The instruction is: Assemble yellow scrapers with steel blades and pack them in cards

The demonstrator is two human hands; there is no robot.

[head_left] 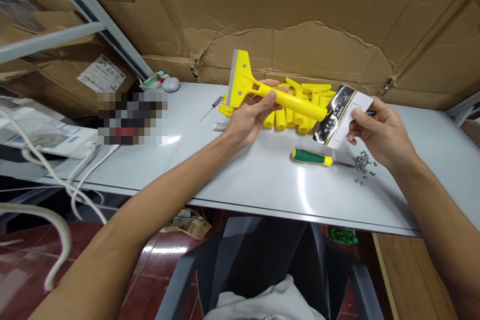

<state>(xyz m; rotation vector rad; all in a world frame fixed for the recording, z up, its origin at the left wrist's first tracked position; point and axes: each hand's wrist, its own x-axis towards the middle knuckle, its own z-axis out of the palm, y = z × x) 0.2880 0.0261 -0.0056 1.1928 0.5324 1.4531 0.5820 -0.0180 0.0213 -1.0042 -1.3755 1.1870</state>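
My left hand (250, 114) is wrapped round the handle of a yellow scraper (290, 104), whose wide head with a grey blade edge points up and left. In my right hand (384, 132) is a black and white printed card (339, 117), pinched by thumb and fingers. The card's left edge is close to the end of the scraper handle; whether they touch I cannot tell. Behind both hands lies a pile of yellow scraper parts (294, 117). A green and yellow screwdriver (312, 157) rests on the table below, its tip at a heap of small screws (362, 162).
On the white table (240, 180) also lie a small red-handled screwdriver (210, 109), a small clear and metallic item (220, 126) and a computer mouse (171, 84). White cables (56, 175) hang at the left edge. Cardboard (300, 10) stands behind the table.
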